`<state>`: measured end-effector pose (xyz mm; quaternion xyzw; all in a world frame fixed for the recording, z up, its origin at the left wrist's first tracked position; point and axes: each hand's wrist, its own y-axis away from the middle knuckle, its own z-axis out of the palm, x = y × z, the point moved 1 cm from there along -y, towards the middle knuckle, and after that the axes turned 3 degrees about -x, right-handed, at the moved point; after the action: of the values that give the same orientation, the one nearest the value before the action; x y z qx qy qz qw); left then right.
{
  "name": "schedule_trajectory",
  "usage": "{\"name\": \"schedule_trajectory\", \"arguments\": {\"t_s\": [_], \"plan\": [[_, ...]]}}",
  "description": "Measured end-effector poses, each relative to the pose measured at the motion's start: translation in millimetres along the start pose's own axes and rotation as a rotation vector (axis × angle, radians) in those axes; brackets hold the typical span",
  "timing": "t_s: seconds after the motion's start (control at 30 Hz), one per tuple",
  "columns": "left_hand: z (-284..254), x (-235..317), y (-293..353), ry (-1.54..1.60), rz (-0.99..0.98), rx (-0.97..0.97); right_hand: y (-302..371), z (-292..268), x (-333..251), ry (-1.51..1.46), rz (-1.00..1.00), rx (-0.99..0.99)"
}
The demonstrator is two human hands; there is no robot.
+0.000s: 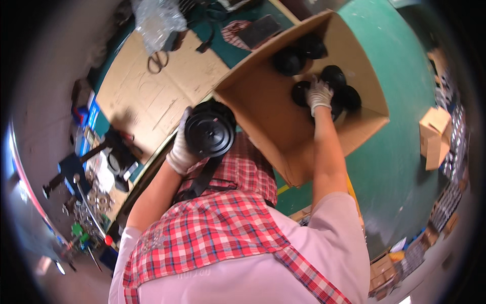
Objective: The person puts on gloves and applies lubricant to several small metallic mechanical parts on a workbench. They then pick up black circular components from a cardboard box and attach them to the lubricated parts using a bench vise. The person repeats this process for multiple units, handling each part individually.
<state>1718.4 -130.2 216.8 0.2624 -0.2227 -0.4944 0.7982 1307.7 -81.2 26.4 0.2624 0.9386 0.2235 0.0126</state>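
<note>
I see a big brown cardboard box (354,55) with its top wide open, next to the person's right side. Inside it are some black, round, shiny pieces. Two pieces (289,61) sit close together near the far end of the box. More pieces (333,76) are bunched nearer the side that is away from the table. Some of those are hidden, so I cannot count them all. The box floor on the table side is bare brown card.

The right arm goes straight out over the near edge of the box. The right hand (319,95), in a white glove, is down in the bunch with its fingers bent over the pieces. It touches them, but I cannot tell if it has a grip on one.

The left arm is bent, and the left hand (183,149) is just outside the box, by its left corner. It wears a white glove too, and its fingers curl around the side of a black round part (210,133) with rings on its face.

Left of the box, a flat cardboard sheet (152,96) lies on the table, with scissors (158,63) on it.
</note>
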Motion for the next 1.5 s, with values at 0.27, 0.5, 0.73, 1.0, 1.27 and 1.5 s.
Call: {"name": "schedule_trajectory", "arguments": {"t_s": [0.27, 0.5, 0.73, 1.0, 1.27, 1.5], "plan": [[6, -1, -2, 0.058, 0.008, 0.015, 45, -83, -20, -0.910, -0.055, -0.056], [26, -1, -17, -0.370, 0.064, -0.192, 193, -212, -136, -1.172, -0.636, -0.072], [24, 5, -18, -0.389, -0.009, -0.131, 194, -211, -148, -0.820, -0.677, 0.109], [-32, 18, -1, -1.316, 0.336, -0.179, -8, -60, -82, -0.895, 0.259, 0.188], [-34, 31, 11, -1.575, 0.463, -0.124, -87, 7, -71, -0.692, -0.002, -0.053], [-39, 25, 3, -1.110, 0.490, -0.135, 67, -130, -92, -1.556, 0.017, 0.188]]}}
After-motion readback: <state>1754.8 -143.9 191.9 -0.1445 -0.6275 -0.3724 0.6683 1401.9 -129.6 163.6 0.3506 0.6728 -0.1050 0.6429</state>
